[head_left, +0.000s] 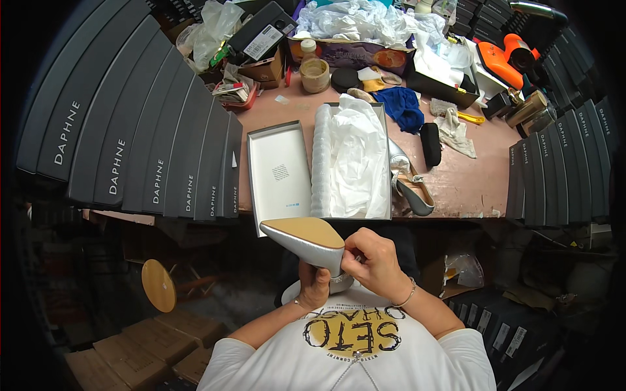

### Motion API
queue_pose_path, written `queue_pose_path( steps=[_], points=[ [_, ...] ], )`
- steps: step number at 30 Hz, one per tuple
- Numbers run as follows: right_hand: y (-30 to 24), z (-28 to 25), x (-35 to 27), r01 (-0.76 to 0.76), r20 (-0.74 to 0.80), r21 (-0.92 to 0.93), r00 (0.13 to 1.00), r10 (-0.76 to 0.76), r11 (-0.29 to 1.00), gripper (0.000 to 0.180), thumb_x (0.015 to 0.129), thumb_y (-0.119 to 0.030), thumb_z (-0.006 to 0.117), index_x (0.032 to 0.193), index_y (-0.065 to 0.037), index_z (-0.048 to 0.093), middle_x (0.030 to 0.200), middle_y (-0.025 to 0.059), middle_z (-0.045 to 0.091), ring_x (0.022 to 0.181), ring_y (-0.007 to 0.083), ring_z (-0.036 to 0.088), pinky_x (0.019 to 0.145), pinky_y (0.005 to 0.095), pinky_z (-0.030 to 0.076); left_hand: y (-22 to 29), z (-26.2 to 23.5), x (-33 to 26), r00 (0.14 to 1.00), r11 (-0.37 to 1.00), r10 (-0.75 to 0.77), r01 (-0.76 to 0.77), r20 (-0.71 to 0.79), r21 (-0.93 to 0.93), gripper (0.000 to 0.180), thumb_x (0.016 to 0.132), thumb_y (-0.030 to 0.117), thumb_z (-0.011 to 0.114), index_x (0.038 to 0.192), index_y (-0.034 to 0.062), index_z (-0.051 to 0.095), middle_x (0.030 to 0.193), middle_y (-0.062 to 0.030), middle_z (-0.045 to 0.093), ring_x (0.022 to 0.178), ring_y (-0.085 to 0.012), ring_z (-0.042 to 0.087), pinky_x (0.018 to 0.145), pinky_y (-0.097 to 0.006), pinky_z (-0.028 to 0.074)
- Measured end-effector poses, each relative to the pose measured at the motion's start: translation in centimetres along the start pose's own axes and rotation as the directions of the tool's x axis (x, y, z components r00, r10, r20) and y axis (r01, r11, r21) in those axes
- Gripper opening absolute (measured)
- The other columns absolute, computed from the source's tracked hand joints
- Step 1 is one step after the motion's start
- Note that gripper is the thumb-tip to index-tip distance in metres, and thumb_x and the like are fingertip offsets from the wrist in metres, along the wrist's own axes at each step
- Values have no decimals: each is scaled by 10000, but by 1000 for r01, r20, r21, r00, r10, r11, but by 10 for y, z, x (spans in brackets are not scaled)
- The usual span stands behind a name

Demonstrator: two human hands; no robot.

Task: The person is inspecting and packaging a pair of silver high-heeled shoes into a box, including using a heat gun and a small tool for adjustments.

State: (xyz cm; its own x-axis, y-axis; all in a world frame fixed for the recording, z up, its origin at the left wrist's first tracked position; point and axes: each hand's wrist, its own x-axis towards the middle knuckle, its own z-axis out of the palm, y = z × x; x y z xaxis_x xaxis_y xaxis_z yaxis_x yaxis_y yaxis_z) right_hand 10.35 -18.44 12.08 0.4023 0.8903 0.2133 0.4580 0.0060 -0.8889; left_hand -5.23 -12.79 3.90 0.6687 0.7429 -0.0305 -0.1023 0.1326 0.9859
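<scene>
A silver pointed-toe shoe with a tan sole is held in front of my chest, sole turned up and toe pointing left. My left hand is closed around it from below. My right hand has its fingers pinched together against the shoe's right end; what lies between them is hidden. Just beyond, at the table's front edge, an open shoe box holds white tissue paper and a ribbed wrap roll. Its grey lid lies to the left, inside up. A second silver shoe rests right of the box.
Dark shoe boxes stand in rows at the left and right. Across the table are a blue cloth, a black brush-like block, a jar and an orange tool. Brown cartons sit on the floor, lower left.
</scene>
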Motion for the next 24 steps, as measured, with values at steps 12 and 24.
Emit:
queue_pose_path(
  steps=[12, 24],
  points=[
    [22, -16, 9, -196, 66, 124, 980, 189, 973, 20, 831, 6, 607, 833, -1, 588, 738, 18, 549, 614, 52, 494, 549, 198, 392, 12, 5, 7, 983, 893, -180, 183, 46, -412, 809, 820, 722, 507, 1167, -9, 483, 966, -107, 591, 854, -178, 620, 750, -312, 526],
    [38, -30, 9, -390, 312, 849, 915, 256, 356, 240, 960, -163, 564, 1085, 34, 619, 964, 101, 663, 849, 147, 646, 791, 264, 523, 45, -27, 60, 817, 872, -319, 452, 481, -190, 818, 888, 687, 407, 1313, -11, 424, 1045, -114, 577, 870, -184, 617, 752, -334, 552]
  ],
)
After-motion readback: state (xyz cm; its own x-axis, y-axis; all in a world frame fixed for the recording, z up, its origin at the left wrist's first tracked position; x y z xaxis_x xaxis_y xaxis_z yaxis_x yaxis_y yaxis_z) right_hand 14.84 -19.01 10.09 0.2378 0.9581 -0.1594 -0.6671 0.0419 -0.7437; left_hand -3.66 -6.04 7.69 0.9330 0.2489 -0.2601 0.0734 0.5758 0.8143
